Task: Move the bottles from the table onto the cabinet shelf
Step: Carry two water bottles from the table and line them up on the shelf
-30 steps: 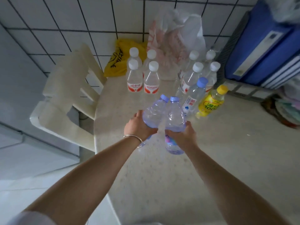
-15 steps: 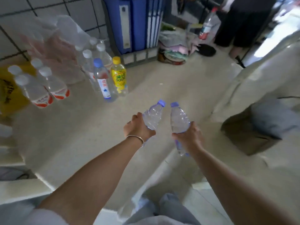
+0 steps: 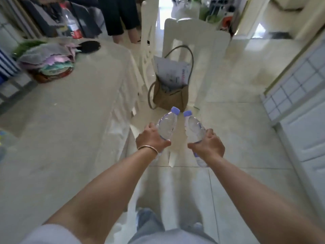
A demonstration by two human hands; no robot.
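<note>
Since half a second back the view has swung right, so the bottle group on the table is out of sight and both held bottles now hang over the floor past the table (image 3: 58,131) edge.

Head view: left hand (image 3: 152,140) has its fingers curled round the lower half of the left bottle (image 3: 167,125), bangle on that wrist. Right hand (image 3: 208,145) grips the right bottle (image 3: 194,129) the same way, with the bottle's base poking out below the palm. Both are clear with purple caps, tilted so the caps lean in toward each other, close but apart.

Ahead, a brown bag (image 3: 168,97) with papers in it sits on a white chair (image 3: 197,43). A pile of cloths (image 3: 47,66) lies on the far left of the table. White cabinet doors (image 3: 306,127) run along the right. Someone's legs (image 3: 121,20) show up top. Pretty blurry all round.
</note>
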